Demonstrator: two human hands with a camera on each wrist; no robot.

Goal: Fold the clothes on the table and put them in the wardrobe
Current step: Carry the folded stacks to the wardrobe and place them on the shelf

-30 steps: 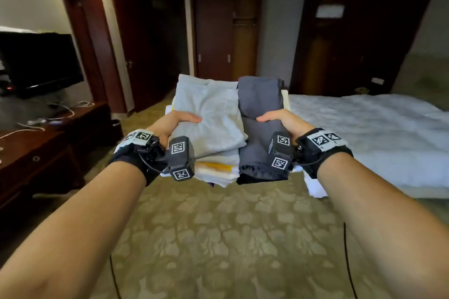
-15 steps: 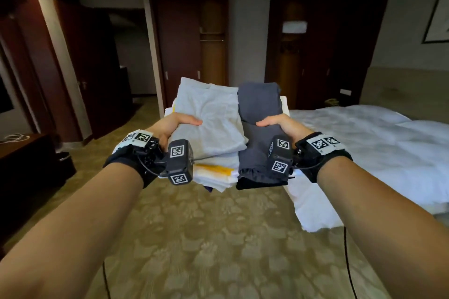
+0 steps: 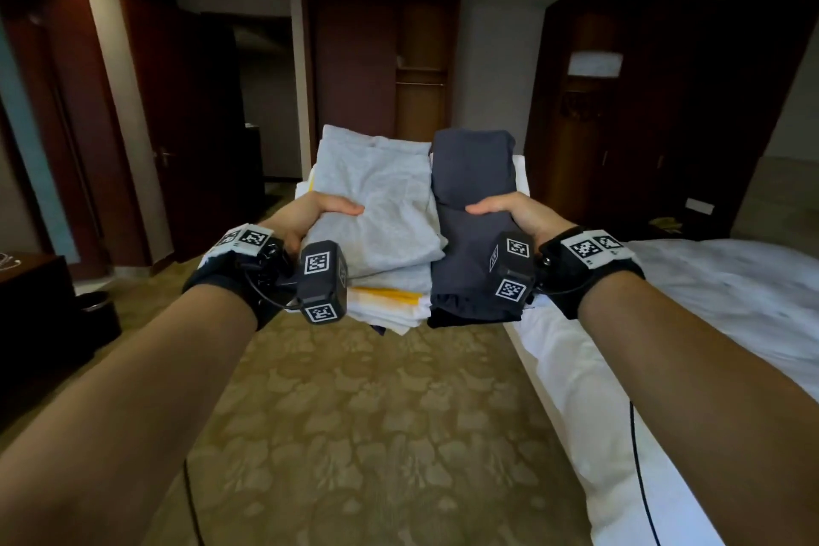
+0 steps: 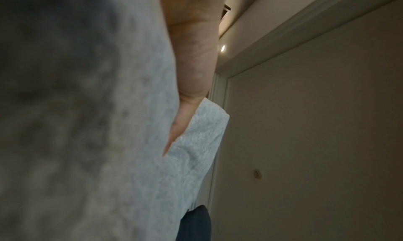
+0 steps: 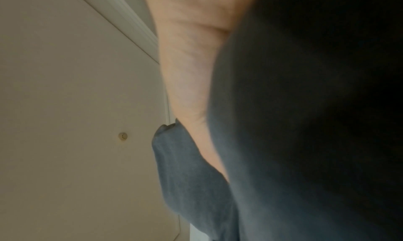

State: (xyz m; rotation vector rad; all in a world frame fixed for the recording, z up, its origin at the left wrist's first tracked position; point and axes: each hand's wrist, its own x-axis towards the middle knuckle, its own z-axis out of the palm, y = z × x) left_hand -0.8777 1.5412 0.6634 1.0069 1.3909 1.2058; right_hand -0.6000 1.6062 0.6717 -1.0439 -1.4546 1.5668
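Folded clothes (image 3: 390, 208), soft grey knit beside dark navy cloth over white layers, were carried above the carpet (image 3: 376, 434), left hand (image 3: 310, 213) and right hand (image 3: 509, 213) gripping opposite sides, thumbs on top.

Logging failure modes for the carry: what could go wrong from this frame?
1. The stack is carried in the air; the left hand and right hand show only thumbs on top, so the side-by-side grey garment and dark garment could slide apart.
2. Lower white and yellow layers overhang the near edge and may slip out.
3. The bed corner lies close to the path.
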